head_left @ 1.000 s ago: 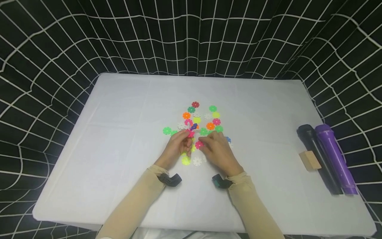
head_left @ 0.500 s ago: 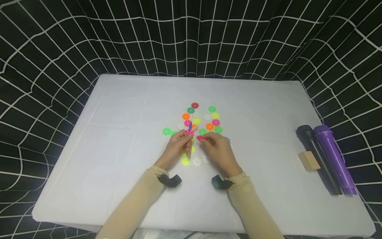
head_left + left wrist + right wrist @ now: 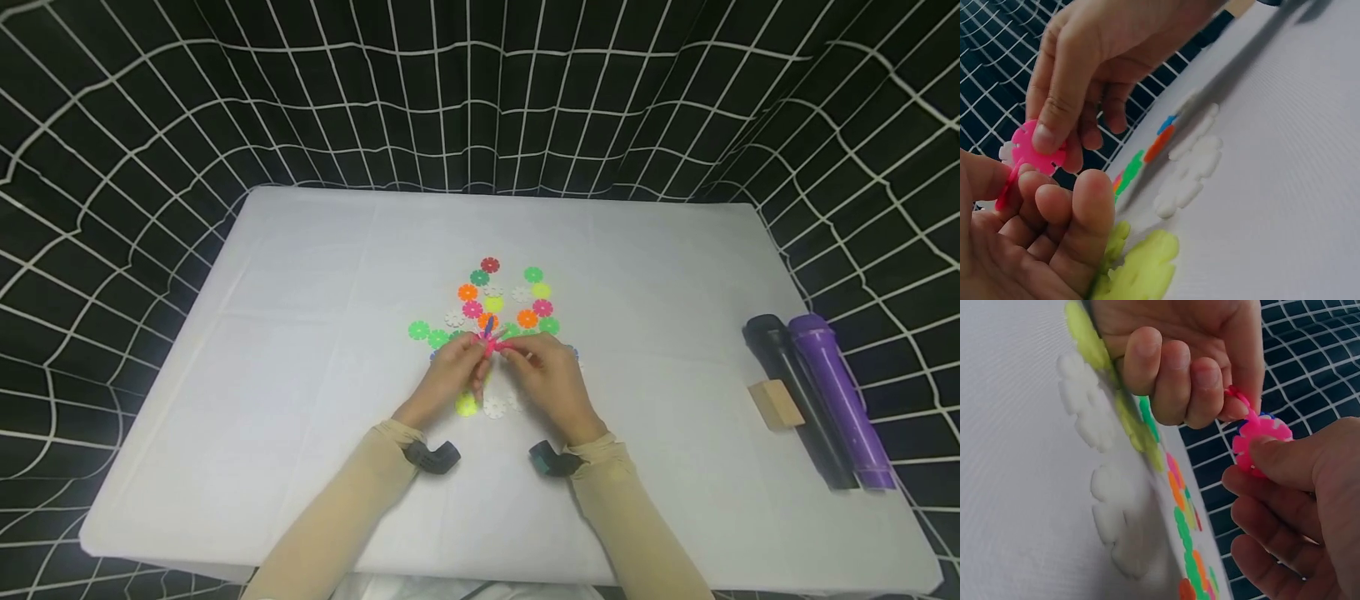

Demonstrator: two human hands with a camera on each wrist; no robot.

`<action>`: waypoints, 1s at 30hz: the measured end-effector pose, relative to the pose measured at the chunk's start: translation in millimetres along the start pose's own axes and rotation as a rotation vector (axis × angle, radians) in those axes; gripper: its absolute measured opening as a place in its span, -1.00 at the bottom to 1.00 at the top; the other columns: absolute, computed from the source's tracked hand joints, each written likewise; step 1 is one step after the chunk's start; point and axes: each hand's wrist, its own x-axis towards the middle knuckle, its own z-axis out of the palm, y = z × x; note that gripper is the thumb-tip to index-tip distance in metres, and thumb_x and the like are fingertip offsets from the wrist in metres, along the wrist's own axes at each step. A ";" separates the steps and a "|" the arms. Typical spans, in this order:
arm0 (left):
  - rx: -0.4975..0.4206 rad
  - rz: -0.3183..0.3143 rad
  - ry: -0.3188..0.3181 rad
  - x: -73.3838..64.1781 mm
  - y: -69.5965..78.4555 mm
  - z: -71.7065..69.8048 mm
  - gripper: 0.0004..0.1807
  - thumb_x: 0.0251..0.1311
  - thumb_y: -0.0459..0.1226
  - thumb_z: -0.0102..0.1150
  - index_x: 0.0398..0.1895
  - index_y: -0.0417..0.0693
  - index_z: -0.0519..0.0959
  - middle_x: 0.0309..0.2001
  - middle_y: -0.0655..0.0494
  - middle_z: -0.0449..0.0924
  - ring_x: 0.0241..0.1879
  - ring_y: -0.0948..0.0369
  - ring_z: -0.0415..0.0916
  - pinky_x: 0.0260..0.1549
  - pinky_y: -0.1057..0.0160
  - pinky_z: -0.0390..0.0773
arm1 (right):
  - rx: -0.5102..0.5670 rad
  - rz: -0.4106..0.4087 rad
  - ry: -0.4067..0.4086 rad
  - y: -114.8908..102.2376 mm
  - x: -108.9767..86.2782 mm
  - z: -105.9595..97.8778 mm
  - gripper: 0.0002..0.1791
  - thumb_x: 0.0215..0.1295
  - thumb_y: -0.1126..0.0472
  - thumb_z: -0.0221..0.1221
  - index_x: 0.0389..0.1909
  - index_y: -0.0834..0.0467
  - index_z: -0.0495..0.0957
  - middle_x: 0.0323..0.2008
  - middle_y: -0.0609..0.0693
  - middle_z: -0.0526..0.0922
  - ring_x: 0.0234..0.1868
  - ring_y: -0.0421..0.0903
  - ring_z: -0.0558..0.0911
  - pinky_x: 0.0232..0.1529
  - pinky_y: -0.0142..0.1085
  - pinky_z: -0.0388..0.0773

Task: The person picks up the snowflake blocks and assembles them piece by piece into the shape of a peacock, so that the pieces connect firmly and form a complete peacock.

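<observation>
Pinching a pink disc (image 3: pixel 1006 189) between thumb and fingers of the left hand (image 3: pixel 452 371), with the other fingers curled beneath. Gripping a second pink disc (image 3: pixel 1270 430) narrowly in the right hand (image 3: pixel 552 375), thumb flat on one face. Meeting disc to disc between the hands; unclear whether slotted together or merely touching.

Surrounded behind and on both sides by a black curtain (image 3: pixel 570 108) with a white grid. Working above a broad white table (image 3: pixel 660 283), with both pink discs raised off the surface near its middle. Dressed in tan sleeves (image 3: pixel 333 512) down to the wrists. Flanked well off to the right by a purple tube (image 3: pixel 843 400) lying alongside a black tube (image 3: pixel 802 408), then by a wooden block (image 3: pixel 777 404) at the near side of the latter. Fitted at each wrist with a dark curved device (image 3: pixel 432 457).

Faced with small notched discs lying flat: beyond the hands, a red disc (image 3: pixel 490 265) just beside a dark green disc (image 3: pixel 479 277), and farther right a bright green disc (image 3: pixel 533 274) next to a yellow disc (image 3: pixel 542 291); nearer, a lime disc (image 3: pixel 467 405) beside a white disc (image 3: pixel 494 407). Topped, at the pinch, with a dark blue piece (image 3: pixel 489 326) standing edge-on; too small to tell how attached.
</observation>
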 end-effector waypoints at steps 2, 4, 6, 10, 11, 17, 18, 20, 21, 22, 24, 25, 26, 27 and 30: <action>0.053 0.002 0.007 -0.6 0.2 1.1 -0.69 0.58 -0.17 -0.18 -0.19 -0.29 0.38 -0.55 0.12 0.35 -0.63 0.25 0.37 -0.64 0.30 0.60 | -0.018 -0.027 0.009 -0.9 -0.4 0.6 -0.83 0.22 0.27 0.40 -0.16 0.17 0.76 -0.29 0.04 0.78 -0.26 -0.06 0.67 -0.27 -0.23 0.57; 0.097 0.005 0.004 -0.2 0.0 2.3 -0.68 0.59 -0.18 -0.22 -0.20 -0.28 0.37 -0.56 0.12 0.34 -0.65 0.24 0.37 -0.66 0.28 0.59 | -0.039 -0.055 0.013 -1.9 -0.5 1.1 -0.84 0.22 0.28 0.40 -0.18 0.18 0.76 -0.29 0.04 0.79 -0.25 -0.05 0.68 -0.26 -0.21 0.59; 0.131 0.008 -0.004 0.3 0.1 3.5 -0.68 0.61 -0.18 -0.26 -0.21 -0.26 0.35 -0.57 0.12 0.33 -0.66 0.23 0.37 -0.67 0.25 0.59 | -0.058 -0.082 0.017 -2.4 -0.4 1.7 -0.85 0.21 0.29 0.39 -0.20 0.20 0.76 -0.31 0.04 0.78 -0.27 -0.05 0.67 -0.27 -0.20 0.60; 0.130 0.015 -0.018 1.1 1.1 5.4 -0.68 0.62 -0.18 -0.31 -0.21 -0.24 0.33 -0.56 0.09 0.31 -0.63 0.22 0.36 -0.65 0.20 0.62 | -0.079 -0.125 0.021 -1.8 0.7 3.3 -0.87 0.23 0.30 0.38 -0.21 0.21 0.76 -0.31 0.05 0.79 -0.28 -0.06 0.67 -0.27 -0.22 0.61; 0.119 0.012 -0.018 1.0 1.6 5.8 -0.68 0.62 -0.17 -0.32 -0.20 -0.23 0.33 -0.56 0.09 0.31 -0.63 0.22 0.35 -0.65 0.19 0.63 | -0.081 -0.126 0.025 -1.8 0.8 3.5 -0.87 0.23 0.30 0.38 -0.21 0.20 0.76 -0.31 0.04 0.78 -0.29 -0.06 0.66 -0.28 -0.22 0.60; 0.017 0.004 -0.016 1.8 0.7 5.2 -0.72 0.61 -0.20 -0.34 -0.18 -0.22 0.30 -0.57 0.07 0.30 -0.62 0.23 0.35 -0.65 0.23 0.63 | -0.043 -0.078 0.014 -2.8 0.0 4.6 -0.83 0.22 0.31 0.39 -0.16 0.17 0.74 -0.28 0.02 0.78 -0.24 -0.07 0.66 -0.26 -0.23 0.61; -0.002 0.010 -0.016 2.0 0.5 4.9 -0.73 0.60 -0.22 -0.35 -0.18 -0.22 0.30 -0.58 0.07 0.30 -0.63 0.22 0.35 -0.65 0.23 0.63 | -0.034 -0.065 0.001 -2.7 -0.1 4.5 -0.82 0.22 0.31 0.39 -0.14 0.17 0.74 -0.27 0.03 0.77 -0.22 -0.06 0.66 -0.24 -0.22 0.62; -0.025 0.023 -0.013 2.5 -0.3 4.0 -0.74 0.59 -0.23 -0.36 -0.20 -0.21 0.30 -0.59 0.07 0.30 -0.64 0.22 0.36 -0.65 0.24 0.63 | -0.023 -0.030 -0.038 -2.4 -0.2 3.2 -0.78 0.24 0.29 0.38 -0.09 0.17 0.72 -0.21 0.05 0.77 -0.16 -0.03 0.67 -0.17 -0.17 0.65; -0.029 0.030 -0.012 2.4 -0.1 3.7 -0.75 0.58 -0.24 -0.37 -0.21 -0.19 0.29 -0.59 0.07 0.30 -0.64 0.22 0.36 -0.65 0.25 0.63 | -0.025 -0.006 -0.059 -1.7 -0.2 2.3 -0.77 0.25 0.27 0.38 -0.07 0.17 0.72 -0.18 0.06 0.76 -0.13 -0.02 0.67 -0.13 -0.15 0.66; -0.032 0.035 -0.010 2.6 -0.2 3.3 -0.75 0.58 -0.24 -0.37 -0.22 -0.17 0.29 -0.59 0.08 0.30 -0.64 0.22 0.37 -0.65 0.25 0.63 | -0.030 0.014 -0.078 -0.5 -0.1 1.3 -0.76 0.26 0.27 0.37 -0.05 0.17 0.71 -0.15 0.07 0.76 -0.10 0.00 0.67 -0.09 -0.12 0.66; -0.031 0.040 -0.002 2.6 -0.4 2.8 -0.76 0.57 -0.23 -0.36 -0.24 -0.14 0.29 -0.59 0.09 0.31 -0.64 0.22 0.37 -0.64 0.25 0.64 | -0.057 0.051 -0.109 3.2 0.3 -1.4 -0.75 0.29 0.26 0.34 -0.02 0.16 0.70 -0.11 0.08 0.76 -0.06 0.03 0.67 -0.03 -0.07 0.65; -0.033 0.040 0.002 2.7 -0.8 2.3 -0.77 0.57 -0.22 -0.35 -0.25 -0.12 0.28 -0.59 0.09 0.31 -0.65 0.22 0.38 -0.63 0.25 0.64 | -0.076 0.071 -0.118 5.1 0.6 -2.9 -0.75 0.31 0.26 0.32 -0.01 0.16 0.70 -0.10 0.08 0.76 -0.06 0.03 0.65 -0.02 -0.06 0.64; -0.034 0.039 0.005 2.5 -0.8 2.1 -0.77 0.57 -0.22 -0.34 -0.26 -0.11 0.28 -0.58 0.09 0.32 -0.64 0.22 0.38 -0.63 0.24 0.64 | -0.102 0.086 -0.120 7.3 1.1 -4.1 -0.76 0.32 0.26 0.31 -0.01 0.15 0.70 -0.10 0.08 0.76 -0.05 0.04 0.65 0.02 -0.05 0.62; -0.037 0.039 0.008 2.3 -0.8 1.8 -0.77 0.57 -0.22 -0.34 -0.27 -0.10 0.28 -0.58 0.09 0.32 -0.64 0.22 0.38 -0.63 0.24 0.65 | -0.126 0.101 -0.117 9.5 1.5 -5.2 -0.77 0.32 0.25 0.30 -0.02 0.15 0.70 -0.10 0.08 0.76 -0.06 0.04 0.64 0.02 -0.05 0.61; -0.031 0.040 0.010 1.8 -0.8 0.9 -0.77 0.57 -0.21 -0.32 -0.28 -0.10 0.27 -0.57 0.07 0.32 -0.63 0.21 0.38 -0.61 0.21 0.66 | -0.203 0.134 -0.084 15.4 3.2 -7.9 -0.76 0.33 0.25 0.27 -0.02 0.17 0.70 -0.10 0.10 0.75 -0.08 0.09 0.57 0.02 -0.05 0.53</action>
